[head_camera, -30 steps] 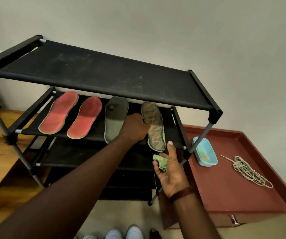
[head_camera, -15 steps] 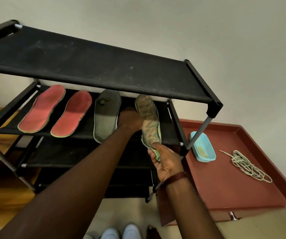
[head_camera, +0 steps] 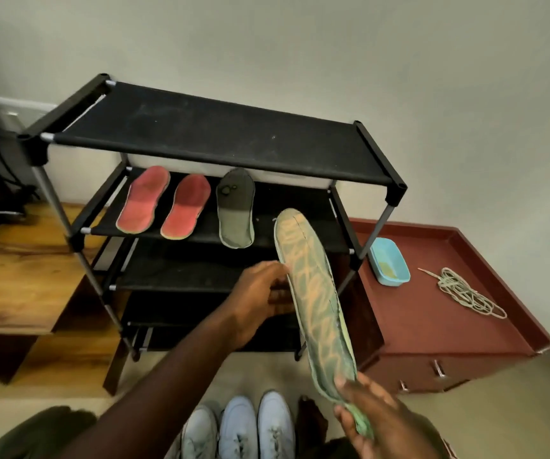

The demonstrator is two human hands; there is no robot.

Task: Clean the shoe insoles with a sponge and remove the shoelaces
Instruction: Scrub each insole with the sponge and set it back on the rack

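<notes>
So the right hand [head_camera: 379, 422] clamps the near heel end of the patterned insole [head_camera: 313, 293], and the left hand [head_camera: 257, 299] seems to pinch its left edge (kinda blurry), near the black rack [head_camera: 220, 137].

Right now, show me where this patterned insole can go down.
Free: second shelf between grey insole and right post; whole top shelf; cabinet top in front of the blue tub and laces. Crowded: second shelf's left, with the red insoles.

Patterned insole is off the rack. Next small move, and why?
Probably settle the left hand firmly on the patterned insole at mid-length. The right hand pinches only its heel end together with the green sponge, so that hand cannot wipe until the other one carries the insole.
</notes>
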